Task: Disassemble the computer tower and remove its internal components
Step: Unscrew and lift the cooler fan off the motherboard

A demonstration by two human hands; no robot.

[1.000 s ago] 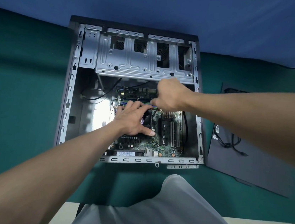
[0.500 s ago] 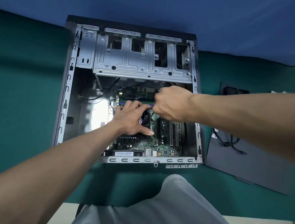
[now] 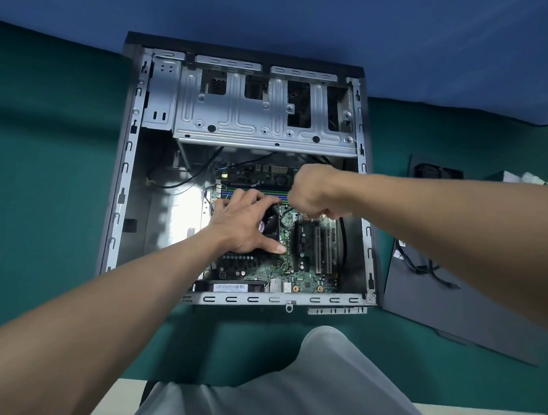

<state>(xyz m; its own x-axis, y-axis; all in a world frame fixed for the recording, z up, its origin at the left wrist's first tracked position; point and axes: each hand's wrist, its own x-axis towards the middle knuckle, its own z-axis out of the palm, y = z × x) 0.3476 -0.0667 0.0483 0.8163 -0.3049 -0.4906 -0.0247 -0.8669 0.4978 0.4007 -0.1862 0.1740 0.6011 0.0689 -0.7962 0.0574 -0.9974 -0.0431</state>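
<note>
Pressing flat with spread fingers, your left hand (image 3: 246, 226) covers the fan (image 3: 272, 223) inside the tower (image 3: 122, 188) — your right hand (image 3: 312, 191) curls at its far-right corner; whether it grips anything is hidden.

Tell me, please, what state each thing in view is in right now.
Case, on its side, open.
Side panel, off, lying flat beside the case.
Circuit board, in the case.
Fan, on the board, under the left hand.
Card slots, empty.
Left hand, spread on the fan.
Right hand, fingers curled; what it holds is hidden.
</note>
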